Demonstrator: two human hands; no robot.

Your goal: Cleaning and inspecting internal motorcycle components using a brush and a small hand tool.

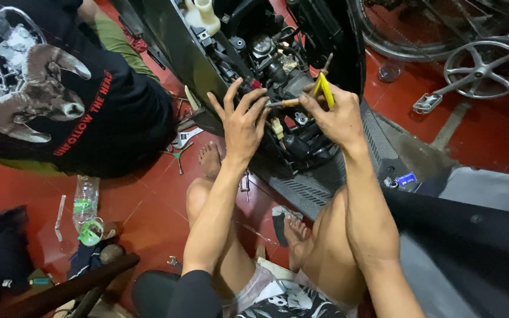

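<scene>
Item, my left hand [244, 121]: fingers spread wide, fingertips pressed against the exposed engine parts [269, 65] of the scooter [325, 35] in front of me, holding nothing that I can make out.

Item, my right hand [334, 115]: closed around yellow-handled pliers [323, 87], handles sticking up and far from my knuckles, the nose pointing left toward my left hand. What the nose grips is too small to tell.

Item, engine bay: black hoses, metal fittings and a round cap, set between the scooter's black body panels. A white plastic reservoir [202, 15] sits at the far edge, left of the bay.

Item, footboard [301, 191]: grey ribbed panel, running under my right forearm toward my knees. A small blue object [406, 179] lies on it to the right.

Item, my legs: bare, knees up, one foot [210, 159] on the red tiled floor [148, 206] just left of the scooter, the other foot [296, 231] nearer to me.

Item, floor tools: a wrench [185, 138] and some small metal pieces, left of my left hand, near the scooter's lower edge.

Item, another person [60, 88]: far left, in a black printed shirt, bent over beside the scooter.

Item, clear plastic bottle [85, 200] with a green band: lying on the floor, near left.

Item, bicycle crank with pedal [472, 73]: far right, on the floor, well apart from my hands.
</scene>
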